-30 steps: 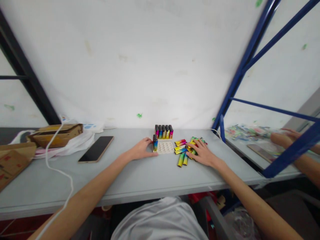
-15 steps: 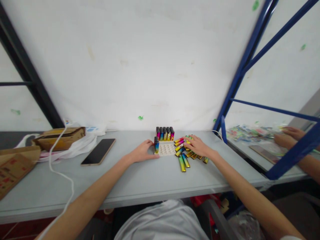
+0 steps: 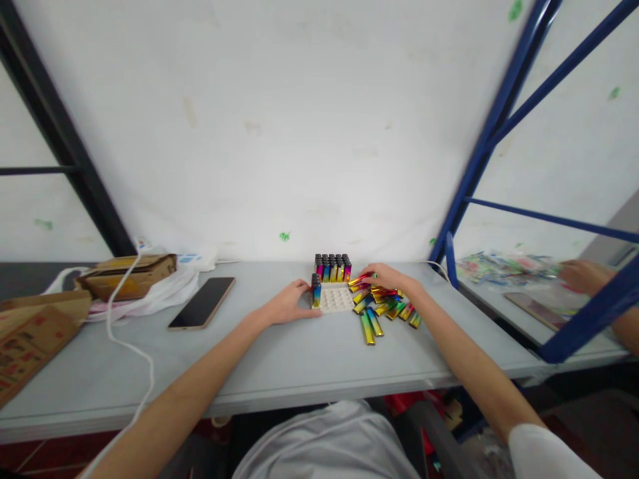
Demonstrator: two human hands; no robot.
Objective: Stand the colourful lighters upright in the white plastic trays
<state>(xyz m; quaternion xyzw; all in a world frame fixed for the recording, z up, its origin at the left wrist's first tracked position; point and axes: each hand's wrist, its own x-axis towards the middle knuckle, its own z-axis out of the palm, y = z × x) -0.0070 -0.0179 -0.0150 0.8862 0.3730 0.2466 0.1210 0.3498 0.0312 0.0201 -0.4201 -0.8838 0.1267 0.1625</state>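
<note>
A white tray with round hollows (image 3: 337, 299) lies on the grey table, with a few upright lighters (image 3: 316, 291) along its left side. My left hand (image 3: 290, 303) rests at that side, thumb and fingers apart around the tray's left edge. Behind the tray stands a block of upright black-topped lighters (image 3: 333, 268). Loose shiny lighters (image 3: 394, 307) lie in a pile to the right. My right hand (image 3: 383, 275) is at the back of this pile, its fingers bent down to a pink and yellow lighter (image 3: 360, 282).
A phone (image 3: 204, 303) lies to the left, near a cardboard box (image 3: 130, 276), a brown carton (image 3: 42, 339) and a white cable (image 3: 130, 346). A blue metal frame (image 3: 474, 166) rises at the right. Beyond it, another person's hand (image 3: 582, 274) is over a neighbouring table.
My right hand has moved back and left off the pile, uncovering more loose lighters, and its fingers have closed on one. My left hand holds its place beside the tray.
</note>
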